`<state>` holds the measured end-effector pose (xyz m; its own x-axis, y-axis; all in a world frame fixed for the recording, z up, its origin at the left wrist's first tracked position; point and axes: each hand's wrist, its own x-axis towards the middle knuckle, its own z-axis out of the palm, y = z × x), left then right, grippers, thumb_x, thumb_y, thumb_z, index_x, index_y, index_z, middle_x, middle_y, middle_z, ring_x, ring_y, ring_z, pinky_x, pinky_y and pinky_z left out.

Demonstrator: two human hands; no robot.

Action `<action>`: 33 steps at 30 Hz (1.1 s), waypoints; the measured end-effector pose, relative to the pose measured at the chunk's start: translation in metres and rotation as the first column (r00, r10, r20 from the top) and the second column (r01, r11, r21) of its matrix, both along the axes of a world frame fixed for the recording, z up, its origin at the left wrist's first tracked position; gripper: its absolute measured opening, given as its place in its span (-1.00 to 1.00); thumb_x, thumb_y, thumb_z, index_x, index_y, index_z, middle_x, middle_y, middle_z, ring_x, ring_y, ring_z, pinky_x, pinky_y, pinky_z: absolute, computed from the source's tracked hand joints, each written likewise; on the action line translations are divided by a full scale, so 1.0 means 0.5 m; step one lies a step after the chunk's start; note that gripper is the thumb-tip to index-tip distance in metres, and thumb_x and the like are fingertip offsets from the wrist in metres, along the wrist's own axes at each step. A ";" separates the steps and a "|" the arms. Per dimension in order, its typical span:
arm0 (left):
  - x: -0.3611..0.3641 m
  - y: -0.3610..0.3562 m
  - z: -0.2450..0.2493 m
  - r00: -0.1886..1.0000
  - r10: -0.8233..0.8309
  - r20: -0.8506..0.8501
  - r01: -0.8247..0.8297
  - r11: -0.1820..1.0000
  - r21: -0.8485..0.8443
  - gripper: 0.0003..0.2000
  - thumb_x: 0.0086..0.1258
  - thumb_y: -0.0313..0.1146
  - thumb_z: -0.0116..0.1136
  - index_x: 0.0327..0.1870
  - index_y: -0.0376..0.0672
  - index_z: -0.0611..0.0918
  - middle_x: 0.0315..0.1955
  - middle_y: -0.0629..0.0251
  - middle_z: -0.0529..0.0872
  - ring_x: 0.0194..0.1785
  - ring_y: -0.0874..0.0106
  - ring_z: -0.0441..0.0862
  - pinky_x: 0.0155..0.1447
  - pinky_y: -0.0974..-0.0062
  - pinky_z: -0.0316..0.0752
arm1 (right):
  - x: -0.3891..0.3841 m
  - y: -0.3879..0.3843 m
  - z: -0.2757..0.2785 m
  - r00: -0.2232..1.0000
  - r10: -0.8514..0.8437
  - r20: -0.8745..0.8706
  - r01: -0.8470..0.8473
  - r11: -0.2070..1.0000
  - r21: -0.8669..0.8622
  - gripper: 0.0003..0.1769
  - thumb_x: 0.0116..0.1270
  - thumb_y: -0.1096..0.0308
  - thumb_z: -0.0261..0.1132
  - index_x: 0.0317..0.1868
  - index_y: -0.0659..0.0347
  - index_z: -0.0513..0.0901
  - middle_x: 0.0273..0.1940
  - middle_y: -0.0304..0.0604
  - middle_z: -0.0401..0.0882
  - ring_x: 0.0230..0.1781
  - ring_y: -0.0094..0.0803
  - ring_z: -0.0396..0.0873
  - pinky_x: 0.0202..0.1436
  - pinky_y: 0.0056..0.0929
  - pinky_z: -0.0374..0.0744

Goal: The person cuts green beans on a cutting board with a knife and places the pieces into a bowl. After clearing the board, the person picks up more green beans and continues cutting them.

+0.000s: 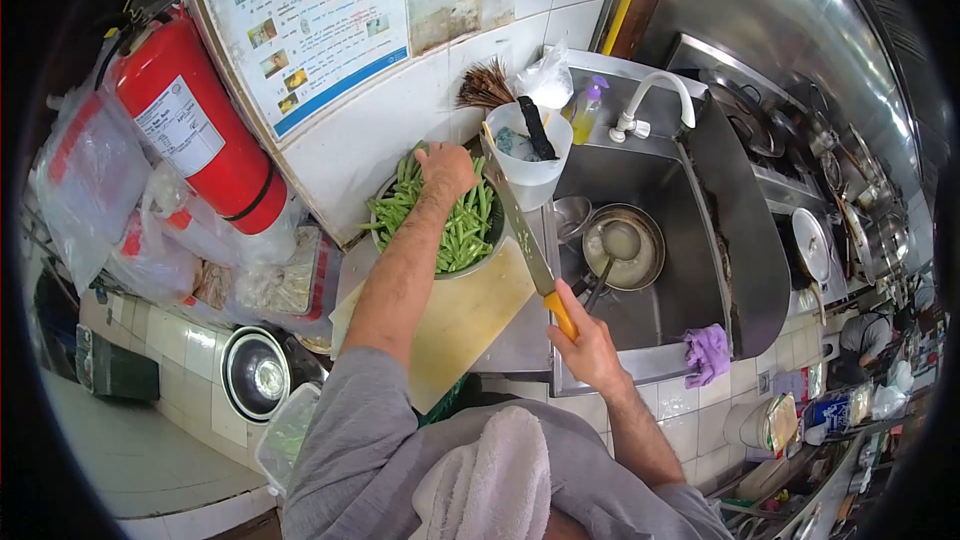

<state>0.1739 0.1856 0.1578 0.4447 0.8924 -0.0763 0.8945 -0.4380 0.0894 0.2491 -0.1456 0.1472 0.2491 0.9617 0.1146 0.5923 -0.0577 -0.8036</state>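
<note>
My left hand (pixel 447 168) reaches over a round metal bowl (pixel 484 262) heaped with cut green beans (pixel 465 230). Its fingers rest on the beans near the far rim, apart and partly hidden from view. My right hand (pixel 592 345) is wrapped round the yellow handle of a large knife (pixel 524 237). Small green bits stick to the blade, which points up and away between the bowl and the sink. Below the bowl lies a pale cutting board (pixel 470 325), its surface stained yellowish.
At right is a steel sink (pixel 660 180) holding a pan (pixel 655 258) with a ladle (pixel 620 240). A white bucket (pixel 530 175) stands at its corner, and a purple cloth (pixel 707 354) hangs over the front edge. Left are a fire extinguisher (pixel 200 125) and plastic bags (pixel 95 180).
</note>
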 end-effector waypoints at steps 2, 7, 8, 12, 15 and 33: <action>0.016 0.024 -0.022 0.998 0.013 -0.064 -0.018 0.997 -0.073 -0.51 0.20 -0.07 0.28 0.13 -0.08 0.60 0.22 0.21 0.50 0.38 0.22 0.27 0.37 -0.03 0.09 | 0.000 -0.017 -0.007 1.000 -0.008 -0.002 0.008 1.000 0.025 -0.18 0.25 0.50 0.26 0.49 0.03 0.12 -0.12 0.22 0.62 -0.10 0.09 0.63 -0.02 -0.22 0.58; 0.003 0.038 0.012 0.983 0.103 0.151 -0.080 0.985 -0.151 -0.53 0.10 -0.06 0.37 -0.05 -0.21 0.68 -0.01 0.16 0.67 0.13 0.18 0.55 0.25 -0.11 0.25 | 0.005 -0.040 -0.014 0.998 -0.006 -0.067 0.006 1.000 -0.007 -0.18 0.25 0.48 0.29 0.48 0.03 0.15 -0.10 0.20 0.63 -0.09 0.06 0.64 -0.01 -0.26 0.58; -0.008 0.041 0.023 0.963 0.126 0.237 -0.077 0.976 -0.205 -0.53 0.09 -0.06 0.37 -0.07 -0.22 0.68 -0.07 0.16 0.71 0.06 0.20 0.61 0.22 -0.04 0.32 | 0.006 -0.042 -0.016 0.998 -0.004 -0.068 0.004 1.000 -0.007 -0.18 0.25 0.48 0.29 0.48 0.03 0.15 -0.10 0.20 0.63 -0.09 0.06 0.64 -0.01 -0.26 0.58; -0.069 0.058 0.035 0.620 0.110 0.777 0.048 0.983 -0.177 -0.61 0.07 -0.10 0.42 -0.36 -0.31 0.67 -0.50 0.21 0.70 -0.43 0.33 0.63 -0.25 0.40 0.51 | 0.005 -0.045 -0.020 0.996 0.023 -0.088 -0.024 1.000 -0.018 -0.19 0.26 0.49 0.29 0.48 0.04 0.15 -0.08 0.19 0.63 -0.07 -0.04 0.66 -0.01 -0.29 0.58; -0.129 0.019 0.086 0.339 0.117 0.934 0.026 0.991 -0.133 -0.69 0.10 -0.20 0.44 -0.42 -0.28 0.63 -0.55 0.32 0.63 -0.48 0.51 0.49 -0.34 0.51 0.39 | 0.004 -0.050 -0.028 0.990 0.045 -0.132 -0.045 0.999 0.002 -0.20 0.27 0.51 0.29 0.48 0.04 0.16 -0.03 0.16 0.63 -0.02 -0.10 0.66 0.00 -0.31 0.58; -0.406 -0.334 -0.239 0.517 0.549 0.657 -0.537 0.805 -0.250 -0.58 0.13 -0.06 0.34 -0.31 -0.30 0.56 -0.33 -0.03 0.71 -0.21 0.00 0.67 -0.10 0.18 0.54 | -0.081 -0.126 -0.077 0.946 0.257 -0.198 -0.322 0.811 -0.488 -0.21 0.30 0.37 0.25 0.49 -0.20 0.12 0.05 0.18 0.59 0.03 0.10 0.59 0.15 -0.21 0.53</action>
